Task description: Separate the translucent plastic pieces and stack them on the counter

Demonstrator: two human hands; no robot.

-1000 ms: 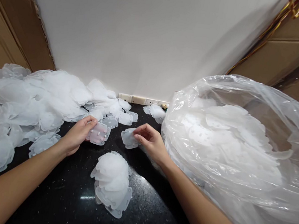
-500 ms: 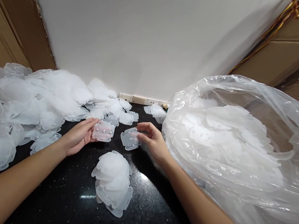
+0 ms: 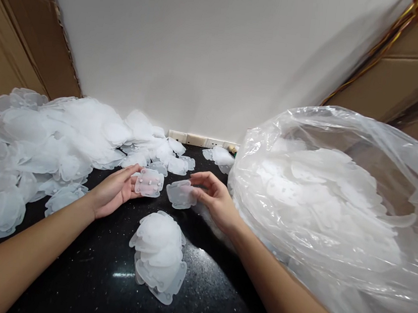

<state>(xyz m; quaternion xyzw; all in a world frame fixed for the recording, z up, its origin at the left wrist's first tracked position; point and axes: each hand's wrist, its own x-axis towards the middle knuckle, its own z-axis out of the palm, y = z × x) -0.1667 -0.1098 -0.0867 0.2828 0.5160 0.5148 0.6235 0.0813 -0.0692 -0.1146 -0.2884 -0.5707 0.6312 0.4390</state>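
Observation:
My left hand [image 3: 118,192] is closed on the left edge of a thin translucent plastic sheet [image 3: 150,183], which has scalloped corners and small raised white spots. Facing it, my right hand [image 3: 217,198] pinches another such translucent sheet [image 3: 180,195] by its right edge between thumb and fingers. A small gap separates the two sheets, both raised over the black speckled tabletop [image 3: 88,268]. Nearer to me, below the hands, lies a small overlapping pile of the same sheets [image 3: 159,252].
A large heap of translucent sheets [image 3: 55,132] spreads over the left side. At right stands a clear plastic bag [image 3: 349,128] holding many more. Several sheets [image 3: 219,156] lie near a power strip [image 3: 196,139] by the wall. Cardboard [image 3: 11,25] borders the left; yellow-red wires [image 3: 390,41] hang at right.
The right-hand sheet has tilted, so its face looks cloudier and its markings are less distinct. Both sheets have come slightly closer together. The pile in front has not changed.

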